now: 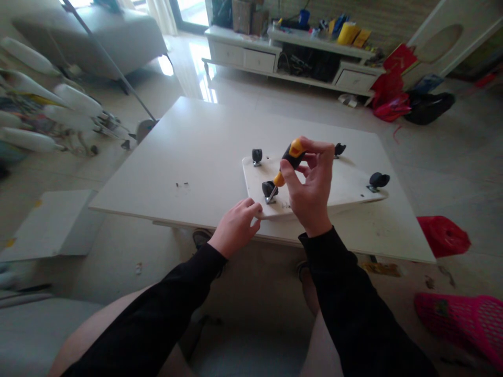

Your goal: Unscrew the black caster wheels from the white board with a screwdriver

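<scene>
Hidden or unclear: the screwdriver tip is lost behind the near caster (269, 189), so whether it sits in a screw cannot be told. Small dark specks (182, 184) on the table, probably loose screws, too small to be sure. The palm of the right hand hides part of the board's near edge.

Left hand (237, 226): sleeve in black, fingers curled loosely, fingertips pressed on the near left corner of the white board (346, 183); it grips nothing, only bears down.

Right hand (310, 186): raised above the board, wrist bent, fingers wrapped round the black-and-orange screwdriver (288, 159), which slants down and left towards the near caster.

The board lies flat on the white table (204, 152), near its front edge, wheels up. Other casters: one at the far left corner (257, 156), one at the far right (339, 149), partly behind the fingers, one at the near right corner (379, 180).

Around: white panel (51, 225) on the floor to the left, red bag (444, 235) and pink basket (467, 319) to the right.
</scene>
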`<act>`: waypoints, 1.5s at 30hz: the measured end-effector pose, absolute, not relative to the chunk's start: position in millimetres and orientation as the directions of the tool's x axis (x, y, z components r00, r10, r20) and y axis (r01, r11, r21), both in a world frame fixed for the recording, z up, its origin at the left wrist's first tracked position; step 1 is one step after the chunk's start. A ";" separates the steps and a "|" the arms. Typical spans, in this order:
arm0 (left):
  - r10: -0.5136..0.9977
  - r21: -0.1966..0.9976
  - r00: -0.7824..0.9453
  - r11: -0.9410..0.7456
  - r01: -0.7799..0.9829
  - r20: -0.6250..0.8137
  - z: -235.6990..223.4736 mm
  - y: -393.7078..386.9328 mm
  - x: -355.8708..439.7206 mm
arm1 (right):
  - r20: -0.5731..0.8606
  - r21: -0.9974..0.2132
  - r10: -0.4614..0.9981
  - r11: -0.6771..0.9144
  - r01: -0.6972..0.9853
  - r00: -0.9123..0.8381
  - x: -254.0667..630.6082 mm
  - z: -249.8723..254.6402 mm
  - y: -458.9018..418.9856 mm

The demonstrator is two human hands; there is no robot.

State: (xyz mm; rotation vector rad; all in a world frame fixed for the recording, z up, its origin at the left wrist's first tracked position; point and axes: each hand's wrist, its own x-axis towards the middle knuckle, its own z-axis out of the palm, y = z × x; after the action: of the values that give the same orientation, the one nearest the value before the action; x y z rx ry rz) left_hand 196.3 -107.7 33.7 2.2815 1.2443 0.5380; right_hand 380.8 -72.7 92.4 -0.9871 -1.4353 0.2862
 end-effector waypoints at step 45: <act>0.851 0.583 0.516 -0.470 0.663 0.099 35.1 -108.3 194.9 | 0.681 -0.708 0.712 0.578 0.405 0.173 378.8 90.2 -73.1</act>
State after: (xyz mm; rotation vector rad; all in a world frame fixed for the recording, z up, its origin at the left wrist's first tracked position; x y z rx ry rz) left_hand 194.9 -108.3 35.1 2.2806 1.2365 0.5240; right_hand 378.8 -73.1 90.2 -1.0153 -1.4489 0.2816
